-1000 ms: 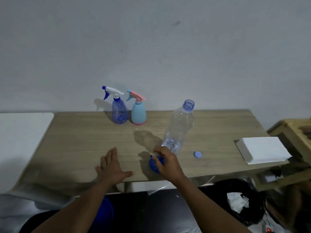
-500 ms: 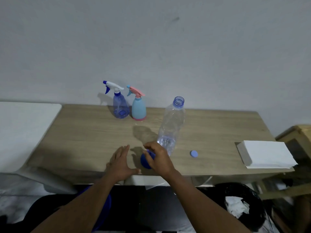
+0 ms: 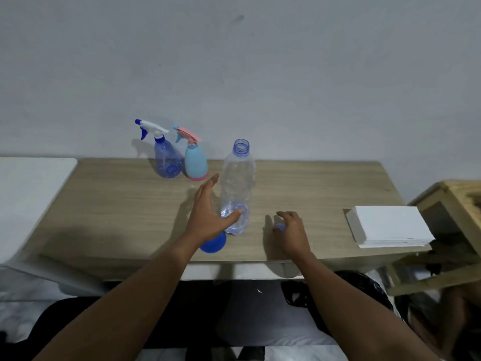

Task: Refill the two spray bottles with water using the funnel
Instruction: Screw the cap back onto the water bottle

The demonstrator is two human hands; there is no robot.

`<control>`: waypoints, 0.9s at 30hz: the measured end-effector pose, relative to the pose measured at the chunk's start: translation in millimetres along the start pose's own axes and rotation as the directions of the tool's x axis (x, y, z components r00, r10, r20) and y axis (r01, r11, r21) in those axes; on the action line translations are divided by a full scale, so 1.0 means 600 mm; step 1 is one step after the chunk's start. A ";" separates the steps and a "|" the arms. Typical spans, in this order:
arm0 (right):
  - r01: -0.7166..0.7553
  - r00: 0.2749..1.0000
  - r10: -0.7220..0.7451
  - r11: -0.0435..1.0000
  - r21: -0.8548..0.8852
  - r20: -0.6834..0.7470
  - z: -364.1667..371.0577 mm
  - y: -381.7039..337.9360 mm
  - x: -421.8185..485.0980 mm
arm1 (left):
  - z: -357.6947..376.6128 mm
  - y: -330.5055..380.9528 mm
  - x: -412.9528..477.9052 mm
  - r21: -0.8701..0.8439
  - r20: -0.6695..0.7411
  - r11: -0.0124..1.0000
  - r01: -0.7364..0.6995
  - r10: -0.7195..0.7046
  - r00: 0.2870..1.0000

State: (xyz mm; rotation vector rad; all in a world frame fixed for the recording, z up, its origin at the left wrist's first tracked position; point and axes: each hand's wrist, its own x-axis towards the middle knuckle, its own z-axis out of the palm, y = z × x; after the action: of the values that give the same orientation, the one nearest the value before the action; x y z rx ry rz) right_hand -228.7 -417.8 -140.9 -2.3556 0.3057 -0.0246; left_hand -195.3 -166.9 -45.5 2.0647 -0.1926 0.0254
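Two spray bottles stand at the back of the wooden table point(image 3: 117, 204): a clear blue one point(image 3: 168, 162) with a white trigger and a light blue one point(image 3: 195, 162) with a pink trigger. A clear water bottle point(image 3: 238, 183) stands uncapped with a little water at its bottom. My left hand point(image 3: 208, 212) is open beside it, fingers straight and thumb against its lower part. The blue funnel point(image 3: 213, 243) lies near the front edge, partly hidden under my left wrist. My right hand point(image 3: 291, 230) curls its fingers over the small blue cap point(image 3: 280, 227).
A white stack of paper point(image 3: 387, 225) lies at the table's right end. A wooden stool point(image 3: 455, 199) stands further right. A white surface point(image 3: 31, 194) adjoins the table on the left. A black bin bag point(image 3: 364, 285) sits below the front edge.
My right hand let go of the funnel and moved right onto the cap. My left hand lifted off the table and reached forward to the water bottle's side.
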 end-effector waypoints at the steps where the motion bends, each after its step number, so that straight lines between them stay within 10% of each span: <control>1: -0.034 0.999 0.035 0.999 -0.038 0.038 0.002 0.009 0.011 | 0.006 0.007 0.005 -0.028 -0.011 1.000 -0.005 0.005 1.000; 8: -0.090 0.995 0.090 0.996 -0.002 0.037 0.009 0.012 0.029 | 0.018 0.060 0.026 -0.130 -0.112 0.991 -0.016 0.001 0.994; 18: 0.431 0.902 -0.374 0.781 0.452 -0.214 -0.206 -0.329 0.047 | 0.022 0.098 0.028 -0.058 -0.137 0.998 -0.039 0.031 0.990; 27: 0.627 0.773 -0.632 0.744 0.231 -0.062 -0.219 -0.353 0.045 | 0.023 0.102 0.020 -0.024 -0.141 1.000 -0.019 0.016 0.990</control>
State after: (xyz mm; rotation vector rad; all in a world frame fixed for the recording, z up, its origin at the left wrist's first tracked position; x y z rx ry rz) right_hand -171.8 -367.4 98.0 -2.1055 -0.5009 -0.3447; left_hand -193.2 -209.1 2.5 2.0273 -0.1231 0.1788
